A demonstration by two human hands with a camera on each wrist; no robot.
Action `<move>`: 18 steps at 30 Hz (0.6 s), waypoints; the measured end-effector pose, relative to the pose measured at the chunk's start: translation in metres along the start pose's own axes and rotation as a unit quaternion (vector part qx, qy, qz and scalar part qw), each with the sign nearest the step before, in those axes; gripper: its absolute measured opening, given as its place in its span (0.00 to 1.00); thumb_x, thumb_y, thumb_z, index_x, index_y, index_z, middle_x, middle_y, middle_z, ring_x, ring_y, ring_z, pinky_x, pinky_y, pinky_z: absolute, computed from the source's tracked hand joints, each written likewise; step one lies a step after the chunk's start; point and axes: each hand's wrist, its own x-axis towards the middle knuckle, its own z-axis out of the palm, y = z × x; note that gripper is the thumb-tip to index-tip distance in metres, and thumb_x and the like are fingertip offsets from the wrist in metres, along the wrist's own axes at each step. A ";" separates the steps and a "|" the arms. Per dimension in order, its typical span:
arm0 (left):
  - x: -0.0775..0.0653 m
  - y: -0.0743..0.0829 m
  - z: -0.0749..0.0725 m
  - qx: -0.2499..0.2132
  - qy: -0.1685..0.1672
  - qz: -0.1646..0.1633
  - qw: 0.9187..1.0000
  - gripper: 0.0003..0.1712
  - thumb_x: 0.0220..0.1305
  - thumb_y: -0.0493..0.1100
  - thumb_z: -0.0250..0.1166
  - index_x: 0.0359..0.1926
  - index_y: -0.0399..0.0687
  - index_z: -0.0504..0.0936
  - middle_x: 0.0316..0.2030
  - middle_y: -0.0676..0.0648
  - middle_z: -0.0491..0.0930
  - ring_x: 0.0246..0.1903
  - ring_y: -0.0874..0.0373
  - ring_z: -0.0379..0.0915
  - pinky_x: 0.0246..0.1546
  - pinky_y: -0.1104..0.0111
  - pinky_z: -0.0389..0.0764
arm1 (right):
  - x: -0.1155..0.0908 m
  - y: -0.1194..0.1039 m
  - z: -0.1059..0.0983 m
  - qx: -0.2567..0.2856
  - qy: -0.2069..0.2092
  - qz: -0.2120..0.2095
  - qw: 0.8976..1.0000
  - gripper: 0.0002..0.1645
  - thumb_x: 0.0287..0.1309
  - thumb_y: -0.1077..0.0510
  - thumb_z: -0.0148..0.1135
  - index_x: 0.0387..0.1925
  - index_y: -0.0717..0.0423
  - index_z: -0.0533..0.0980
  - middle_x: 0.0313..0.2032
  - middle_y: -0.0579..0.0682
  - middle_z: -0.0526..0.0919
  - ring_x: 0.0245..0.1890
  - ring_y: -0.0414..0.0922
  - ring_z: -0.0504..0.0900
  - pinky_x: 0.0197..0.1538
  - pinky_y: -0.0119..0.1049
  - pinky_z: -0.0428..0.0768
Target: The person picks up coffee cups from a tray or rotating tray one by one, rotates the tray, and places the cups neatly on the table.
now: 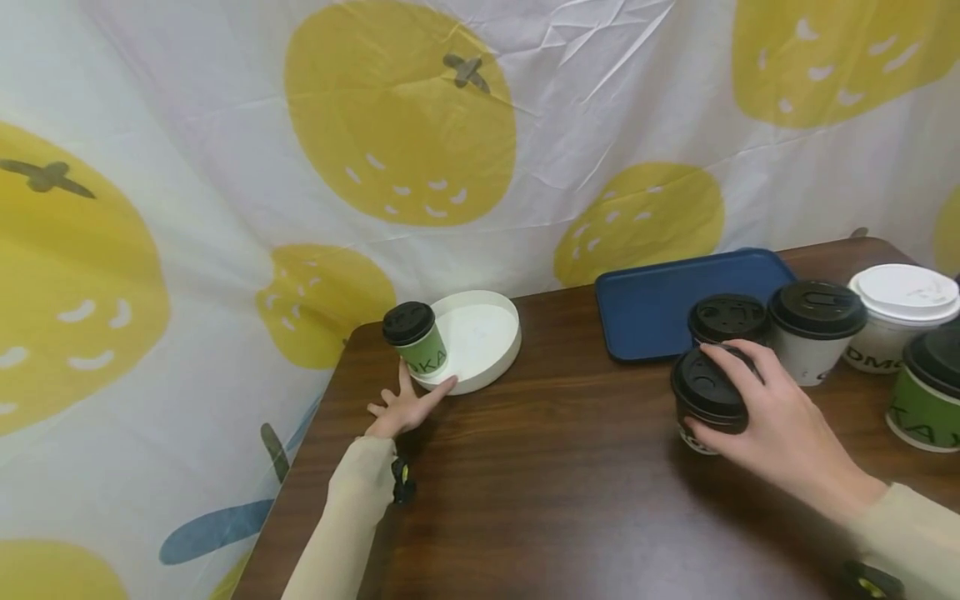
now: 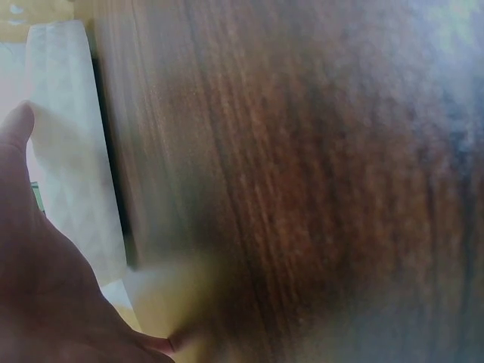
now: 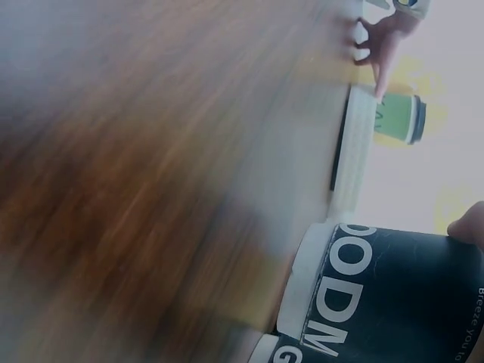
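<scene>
My right hand (image 1: 783, 425) grips a black paper coffee cup (image 3: 408, 295) with a black lid, its fingers around the upper part. White lettering runs near that cup's base. On the left, my left hand (image 1: 397, 414) has its fingers spread, with thumb and a finger at the near rim of a round white dish (image 1: 491, 333). A green paper cup (image 1: 427, 352) with a black lid stands upright at the left side of this dish. In the left wrist view, the thumb (image 2: 19, 125) lies against the dish's side wall (image 2: 76, 151).
A blue tray (image 1: 652, 312) lies at the back. Near my right hand stand another black-lidded cup (image 1: 727, 315), a white cup with a black lid (image 1: 817, 312), a white-lidded cup (image 1: 903, 304) and a green cup (image 1: 926, 408). A patterned cloth (image 1: 225, 125) hangs behind the wooden table (image 1: 540, 467).
</scene>
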 end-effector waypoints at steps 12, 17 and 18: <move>0.003 -0.003 0.001 0.000 0.000 -0.005 1.000 0.78 0.50 0.91 0.51 0.78 0.63 0.12 0.78 0.19 0.26 0.76 0.17 0.18 0.74 0.27 0.25 | -0.006 0.015 -0.014 -0.016 0.047 -0.017 0.999 0.53 0.41 0.31 0.77 0.64 0.57 0.75 0.56 0.66 0.78 0.49 0.66 0.79 0.46 0.63 0.72; 0.004 -0.002 0.001 -0.006 -0.003 -0.007 1.000 0.77 0.51 0.90 0.51 0.78 0.64 0.11 0.78 0.19 0.25 0.76 0.17 0.17 0.73 0.27 0.25 | -0.007 0.023 -0.021 -0.048 0.081 -0.022 0.995 0.62 0.53 0.11 0.42 0.60 0.59 0.77 0.52 0.68 0.78 0.53 0.67 0.74 0.58 0.70 0.64; 0.004 -0.002 0.001 -0.007 -0.004 -0.006 1.000 0.77 0.51 0.90 0.51 0.78 0.64 0.11 0.78 0.19 0.25 0.76 0.17 0.17 0.73 0.27 0.24 | -0.008 0.025 -0.023 -0.057 0.088 -0.023 0.994 0.61 0.54 0.10 0.41 0.59 0.58 0.77 0.52 0.68 0.78 0.54 0.68 0.73 0.59 0.72 0.61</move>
